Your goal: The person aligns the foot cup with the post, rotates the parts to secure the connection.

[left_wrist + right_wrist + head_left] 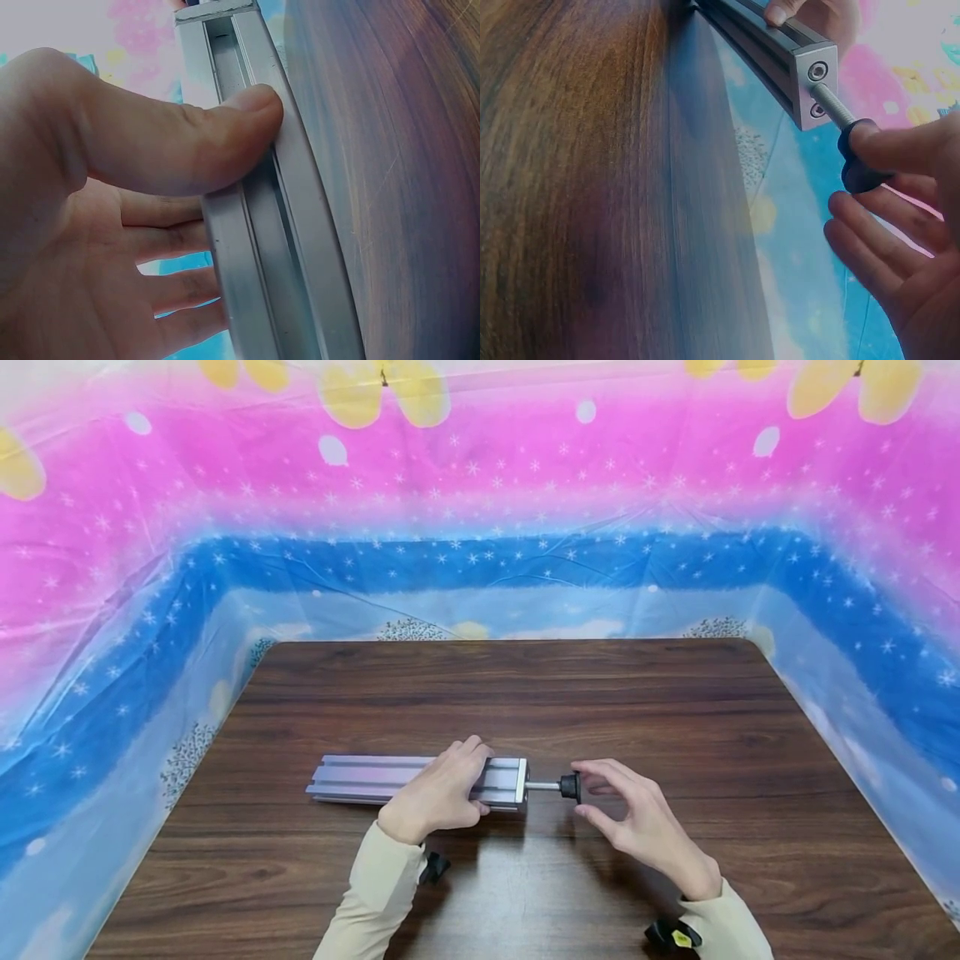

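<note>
A silver aluminium extrusion profile (pixel 360 779) with long slots lies on the table, its right end closed by a flat end plate (pixel 805 105) with two socket screws. From that plate a threaded rod (pixel 543 786) sticks out, ending in a black levelling foot (pixel 570 787). My left hand (pixel 442 792) grips the profile near the plate, thumb across the near slotted side and fingers over the far side. With thumb and fingertips my right hand (pixel 641 818) pinches the rim of the levelling foot; the other fingers spread loosely below it in the right wrist view.
The dark wood-grain table (pixel 525 693) has rounded far corners. A pink and blue patterned cloth (pixel 480 485) hangs around its back and sides. Black straps with small devices (pixel 673 935) sit at both wrists.
</note>
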`<state>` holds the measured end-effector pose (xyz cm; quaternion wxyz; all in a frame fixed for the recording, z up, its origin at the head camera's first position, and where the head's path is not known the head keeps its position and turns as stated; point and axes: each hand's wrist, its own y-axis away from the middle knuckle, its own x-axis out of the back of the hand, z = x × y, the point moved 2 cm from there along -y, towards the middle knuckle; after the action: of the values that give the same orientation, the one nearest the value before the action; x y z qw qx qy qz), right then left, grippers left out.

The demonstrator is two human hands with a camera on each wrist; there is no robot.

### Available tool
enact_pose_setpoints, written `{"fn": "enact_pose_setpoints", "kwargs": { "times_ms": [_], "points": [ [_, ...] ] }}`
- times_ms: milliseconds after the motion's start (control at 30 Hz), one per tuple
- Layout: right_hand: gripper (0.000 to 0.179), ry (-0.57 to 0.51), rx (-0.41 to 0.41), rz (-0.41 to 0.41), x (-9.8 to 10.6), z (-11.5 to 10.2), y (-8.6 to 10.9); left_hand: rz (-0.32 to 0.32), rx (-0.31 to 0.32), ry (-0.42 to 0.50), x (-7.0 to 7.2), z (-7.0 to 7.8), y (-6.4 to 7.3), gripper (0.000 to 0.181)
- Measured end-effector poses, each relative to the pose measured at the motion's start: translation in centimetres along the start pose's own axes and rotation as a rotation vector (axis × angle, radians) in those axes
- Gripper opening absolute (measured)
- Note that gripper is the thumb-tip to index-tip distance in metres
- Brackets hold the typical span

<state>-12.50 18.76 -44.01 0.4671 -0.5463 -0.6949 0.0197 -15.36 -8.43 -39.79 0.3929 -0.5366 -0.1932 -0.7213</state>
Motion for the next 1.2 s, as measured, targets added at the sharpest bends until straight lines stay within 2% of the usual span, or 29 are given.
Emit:
{"fn": "enact_pose_setpoints", "kwargs": {
  "times_ms": [167,333,567,667,800,967,1133,1200],
  "points": [
    [0.051,0.040,-0.032,-0.010,0.02,0.12,0.15,0.001,0.001,-0.003,0.00,0.02,0.01,0.051],
    [0.036,0.041,-0.046,-0.015,-0.25,0.28,0.12,0.001,-0.002,-0.006,0.03,0.01,0.02,0.051],
    [0.015,0.030,-0.189,-0.056,-0.42,0.24,-0.15,-0.006,0.000,-0.005,0.07,0.06,0.06,0.051],
    [0.014,0.057,-0.231,-0.072,-0.51,0.32,-0.26,-0.002,-0.008,-0.005,0.11,0.11,0.10,0.051],
    [0.018,0.067,-0.245,-0.083,-0.58,0.40,-0.35,0.000,-0.011,-0.002,0.17,0.15,0.17,0.051],
    [0.016,0.050,-0.222,-0.066,-0.39,0.35,-0.18,-0.013,-0.001,0.004,0.16,0.13,0.11,0.051],
    [0.060,0.023,-0.084,-0.032,-0.19,0.07,0.17,-0.022,0.005,0.006,0.17,0.07,0.05,0.051],
    [0.066,0.015,-0.030,-0.015,-0.16,-0.04,0.17,-0.024,0.004,0.003,0.16,0.03,0.05,0.051]
  ]
}}
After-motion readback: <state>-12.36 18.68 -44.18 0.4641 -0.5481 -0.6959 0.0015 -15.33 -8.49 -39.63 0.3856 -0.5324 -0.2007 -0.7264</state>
